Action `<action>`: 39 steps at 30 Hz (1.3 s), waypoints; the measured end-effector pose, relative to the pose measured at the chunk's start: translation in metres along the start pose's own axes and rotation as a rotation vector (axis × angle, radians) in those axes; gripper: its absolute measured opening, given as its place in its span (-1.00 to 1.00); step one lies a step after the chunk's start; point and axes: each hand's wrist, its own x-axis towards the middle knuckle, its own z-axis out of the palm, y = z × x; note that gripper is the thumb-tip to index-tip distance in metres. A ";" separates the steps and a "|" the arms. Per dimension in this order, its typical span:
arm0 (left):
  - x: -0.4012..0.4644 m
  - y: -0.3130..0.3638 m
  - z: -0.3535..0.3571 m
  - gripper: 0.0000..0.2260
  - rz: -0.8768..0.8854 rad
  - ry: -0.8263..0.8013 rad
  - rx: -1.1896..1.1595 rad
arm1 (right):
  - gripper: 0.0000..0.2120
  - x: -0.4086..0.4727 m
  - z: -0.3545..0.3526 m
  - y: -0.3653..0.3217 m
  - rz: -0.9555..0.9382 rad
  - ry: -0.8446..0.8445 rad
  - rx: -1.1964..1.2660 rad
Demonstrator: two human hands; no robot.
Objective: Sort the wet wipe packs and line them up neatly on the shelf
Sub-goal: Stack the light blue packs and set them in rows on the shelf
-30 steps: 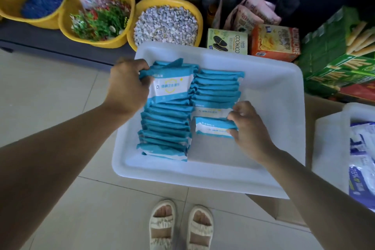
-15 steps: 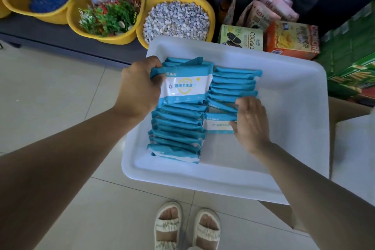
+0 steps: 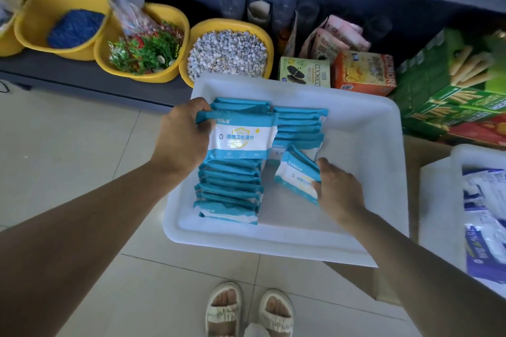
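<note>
A white tray [image 3: 364, 128] holds two rows of teal and white wet wipe packs. The left row [image 3: 228, 189] overlaps toward me; the shorter right row [image 3: 299, 126] lies at the tray's back. My left hand [image 3: 182, 135] grips the left edge of a face-up pack [image 3: 242, 137] on top of the left row. My right hand [image 3: 338, 190] pinches a small bunch of packs [image 3: 297, 172], tilted up off the tray floor at the near end of the right row.
On the dark low shelf [image 3: 68, 71] behind the tray stand yellow bowls [image 3: 230, 49] of pebbles, greenery and blue bits, plus cookie boxes [image 3: 364, 74] and green cartons [image 3: 451, 90]. A second white bin [image 3: 476, 156] with other packs is at right. My sandalled feet [image 3: 249, 309] are on the tiled floor.
My right hand has drawn back toward me and lifted a few packs from the near end of the right row, tilting them up. My left hand keeps its hold on the top pack.
</note>
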 end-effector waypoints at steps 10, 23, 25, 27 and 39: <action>-0.014 0.143 -0.121 -0.87 0.046 0.031 -0.144 | -0.63 -0.075 -0.226 0.027 0.005 0.241 0.099; -0.029 0.368 -0.331 -0.90 0.366 0.125 -0.189 | -0.73 -0.200 -0.545 0.039 0.011 0.523 0.144; -0.032 0.396 -0.351 -0.87 0.415 0.160 -0.205 | -0.70 -0.211 -0.576 0.043 0.004 0.586 0.157; -0.031 0.421 -0.365 -0.85 0.455 0.195 -0.197 | -0.71 -0.219 -0.605 0.049 -0.004 0.644 0.164; 0.024 0.550 -0.405 -0.81 0.542 0.333 -0.230 | -0.71 -0.162 -0.758 0.111 -0.079 0.823 0.176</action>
